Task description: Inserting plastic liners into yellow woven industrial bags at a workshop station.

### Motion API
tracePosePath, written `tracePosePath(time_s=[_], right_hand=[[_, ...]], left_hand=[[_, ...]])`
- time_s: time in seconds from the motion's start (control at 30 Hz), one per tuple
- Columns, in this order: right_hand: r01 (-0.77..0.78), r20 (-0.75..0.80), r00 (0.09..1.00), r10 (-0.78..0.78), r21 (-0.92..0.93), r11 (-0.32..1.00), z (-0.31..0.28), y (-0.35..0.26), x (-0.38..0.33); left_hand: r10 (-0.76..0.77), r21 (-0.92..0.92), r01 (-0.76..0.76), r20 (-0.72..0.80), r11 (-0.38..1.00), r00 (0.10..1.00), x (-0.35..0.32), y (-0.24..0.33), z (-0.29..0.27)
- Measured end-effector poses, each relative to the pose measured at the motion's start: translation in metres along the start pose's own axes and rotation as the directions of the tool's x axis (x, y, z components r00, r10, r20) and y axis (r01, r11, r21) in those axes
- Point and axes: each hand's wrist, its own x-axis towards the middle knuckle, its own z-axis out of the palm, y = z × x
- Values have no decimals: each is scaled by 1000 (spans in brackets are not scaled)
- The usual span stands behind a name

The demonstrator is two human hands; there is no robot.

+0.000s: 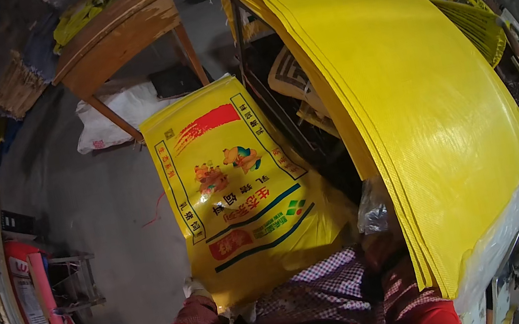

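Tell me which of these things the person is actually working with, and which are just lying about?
In hand:
- printed yellow sack, held at its near edge by the gloved left hand
- tall stack of plain yellow sacks at the person's right

Lying about:
- wooden table
- white bag under it
- red and white sack at far left
- grey floor

The right hand is hidden.

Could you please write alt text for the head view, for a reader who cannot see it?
A printed yellow woven sack lies spread before a person in red sleeves, whose gloved left hand is at its lower corner. A tall stack of plain yellow sacks arches over on the right; the right hand is hidden. A wooden table stands behind.
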Motion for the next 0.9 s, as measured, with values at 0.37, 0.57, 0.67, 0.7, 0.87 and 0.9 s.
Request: tracePosePath(time_s=[0.37,0.57,0.67,0.7,0.87,0.9], right_hand=[[-473,483,874,-61,872,127,-15,-67,47],[-686,621,726,-296,625,-372,3,-100,53],[-724,656,683,-321,550,-416,9,-81,34],[-732,672,671,-314,531,-427,10,-72,27],[-758,753,611,-245,465,-458,12,-28,1],[-766,767,597,-236,457,-452,15,-21,-2]], left_hand=[[219,-143,-281,-342,949,914,80,28,19],[-191,-999,-30,-24,-27,981,94,28,11],[-153,-964,68,110,-258,982,88,7,47],[8,-846,-117,-132,520,991,79,-6,61],[157,-326,-221,-211,919,965,42,-10,98],[213,-385,-262,-165,885,963,40,-8,96]])
